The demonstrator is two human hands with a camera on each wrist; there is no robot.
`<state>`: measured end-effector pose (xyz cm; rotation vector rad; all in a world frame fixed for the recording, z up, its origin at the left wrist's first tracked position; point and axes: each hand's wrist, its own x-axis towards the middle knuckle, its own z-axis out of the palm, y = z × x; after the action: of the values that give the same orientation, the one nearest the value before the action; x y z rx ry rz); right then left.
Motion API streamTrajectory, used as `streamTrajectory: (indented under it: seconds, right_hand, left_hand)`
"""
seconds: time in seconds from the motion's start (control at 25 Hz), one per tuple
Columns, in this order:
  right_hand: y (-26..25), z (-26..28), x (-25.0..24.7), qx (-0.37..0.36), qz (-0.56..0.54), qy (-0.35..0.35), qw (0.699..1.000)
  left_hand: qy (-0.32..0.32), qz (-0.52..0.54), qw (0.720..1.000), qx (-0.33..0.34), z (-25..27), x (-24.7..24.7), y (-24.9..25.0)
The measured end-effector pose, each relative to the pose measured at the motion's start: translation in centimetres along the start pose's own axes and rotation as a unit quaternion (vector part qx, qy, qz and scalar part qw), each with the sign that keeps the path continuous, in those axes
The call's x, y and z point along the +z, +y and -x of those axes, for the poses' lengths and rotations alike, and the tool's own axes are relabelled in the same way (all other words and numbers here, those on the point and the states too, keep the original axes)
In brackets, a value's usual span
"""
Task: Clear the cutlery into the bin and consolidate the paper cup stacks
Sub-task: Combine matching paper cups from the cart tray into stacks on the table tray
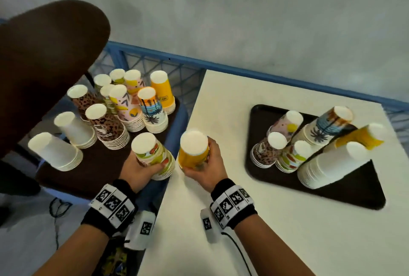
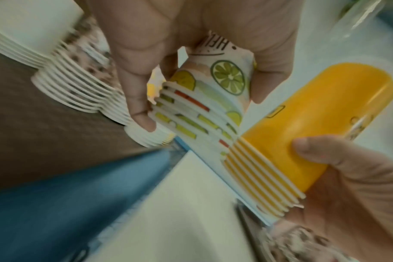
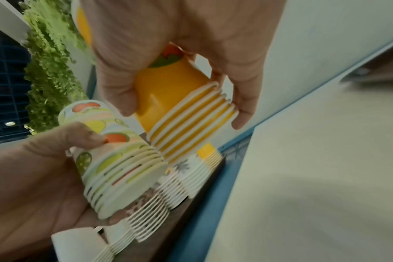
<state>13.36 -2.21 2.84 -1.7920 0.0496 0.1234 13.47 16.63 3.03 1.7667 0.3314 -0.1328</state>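
White worktop (image 1: 276,220) lies under my right hand (image 1: 207,170), whose fingers (image 3: 243,113) are curled round a yellow cup stack (image 1: 193,152). My left hand (image 1: 138,170) grips a fruit-print cup stack (image 1: 152,155) just beside it, rims nearly touching. Beyond my left fingers (image 2: 139,109) many stacks wait on the dark tray (image 1: 93,165); more stand on the second tray (image 1: 354,191). I see no cutlery, so I judge consolidation half done.

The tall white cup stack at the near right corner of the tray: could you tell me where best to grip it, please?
Grip the white stack around its smooth upper body, from above and the near side. It leans, so steady the ribbed rims low down. The yellow stack crowds its far side.
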Motion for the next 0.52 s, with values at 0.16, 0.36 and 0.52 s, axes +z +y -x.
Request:
streamTrajectory:
  seconds: [0.16, 0.36, 0.52]
  right_hand:
    - [1.1, 3.8, -9.5, -0.028, -0.041, 0.099, 0.994]
    - [1.5, 9.0, -19.4, -0.057, -0.077, 0.178, 0.979]
    - [2.2, 11.8, -26.1, -0.059, -0.103, 0.217, 0.969]
  left_hand:
    - [-0.116, 0.075, 0.990, 0.030, 2.9, 8.9, 3.3]
    - [-0.182, 0.072, 0.980, 0.043, 6.8, 18.5, 5.7]
    - [-0.188, 0.085, 0.977, 0.048, 9.7, 24.8, 7.8]
